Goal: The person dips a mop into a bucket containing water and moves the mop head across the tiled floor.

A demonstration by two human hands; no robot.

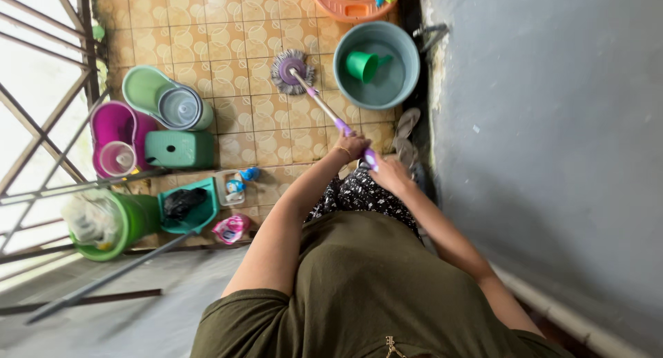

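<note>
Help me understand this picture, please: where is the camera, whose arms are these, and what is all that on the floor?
There is no machine here. The single picture comes from a camera worn on a person's head, looking straight down, so you see their olive shirt, both bare arms and the tiled floor below.

Both hands grip the handle of a spin mop: the left hand sits further down the pole, the right hand holds its purple end. The round mop head rests on the tiles.

Beside the mop head stands a teal bucket with a green mug inside. To the left are a green mop bucket, a magenta bucket, a small green stool and a green dustpan. A grey wall runs along the right, a window grille along the left.
</note>
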